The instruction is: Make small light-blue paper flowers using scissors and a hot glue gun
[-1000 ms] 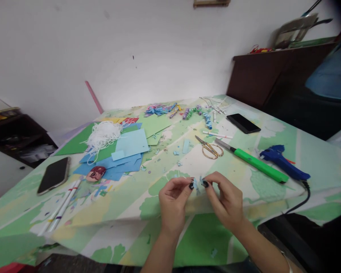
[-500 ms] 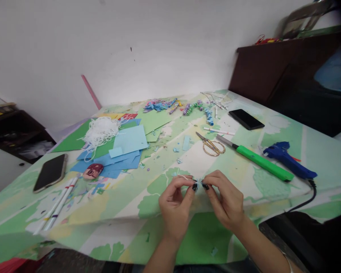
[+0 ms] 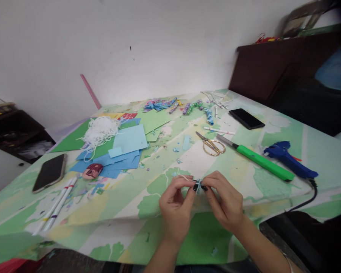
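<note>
Between my two hands is a small fringed piece of light-blue paper (image 3: 199,185), held near the front edge of the table. Thumb and forefinger of my left hand (image 3: 176,204) pinch its left side. A short white string (image 3: 183,177) shows above those fingers. My right hand (image 3: 226,201) pinches the paper's right side in the same way. Beyond the hands lie gold-handled scissors (image 3: 211,146) and a green-handled knife (image 3: 263,162). The fingertips hide part of the paper.
A blue glue gun (image 3: 290,159) with a black cord lies at right, near a black phone (image 3: 246,118). On the left are white string (image 3: 100,131), blue paper sheets (image 3: 129,140), another phone (image 3: 50,172) and markers (image 3: 58,204). Fringed paper rolls (image 3: 191,108) lie at the back.
The fringed paper shows more plainly between my fingertips, its strips spread apart. Both hands stay in nearly the same place, still pinching.
</note>
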{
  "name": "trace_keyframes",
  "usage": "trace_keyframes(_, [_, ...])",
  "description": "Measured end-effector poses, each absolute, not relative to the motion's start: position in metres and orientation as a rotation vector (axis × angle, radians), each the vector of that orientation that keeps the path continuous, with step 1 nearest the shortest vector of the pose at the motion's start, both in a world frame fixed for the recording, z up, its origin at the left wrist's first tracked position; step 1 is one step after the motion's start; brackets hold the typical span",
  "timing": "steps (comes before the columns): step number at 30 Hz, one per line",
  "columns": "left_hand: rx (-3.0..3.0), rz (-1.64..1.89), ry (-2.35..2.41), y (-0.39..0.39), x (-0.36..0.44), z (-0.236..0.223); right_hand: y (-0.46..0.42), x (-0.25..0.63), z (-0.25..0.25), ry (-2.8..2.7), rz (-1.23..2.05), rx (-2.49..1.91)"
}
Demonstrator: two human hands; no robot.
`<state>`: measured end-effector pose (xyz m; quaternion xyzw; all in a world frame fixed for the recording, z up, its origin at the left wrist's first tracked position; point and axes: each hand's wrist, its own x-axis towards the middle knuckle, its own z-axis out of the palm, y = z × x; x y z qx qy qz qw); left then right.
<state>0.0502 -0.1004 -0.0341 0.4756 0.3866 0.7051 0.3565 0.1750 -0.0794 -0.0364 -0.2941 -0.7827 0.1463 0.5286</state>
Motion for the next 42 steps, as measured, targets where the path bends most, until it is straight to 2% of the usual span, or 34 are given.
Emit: trace_keyframes(42, [1.395, 1.899, 1.064, -0.0997, 0.0547, -0.0393, -0.081, 0.1752, -0.0344, -1.894, 0.419, -0.687])
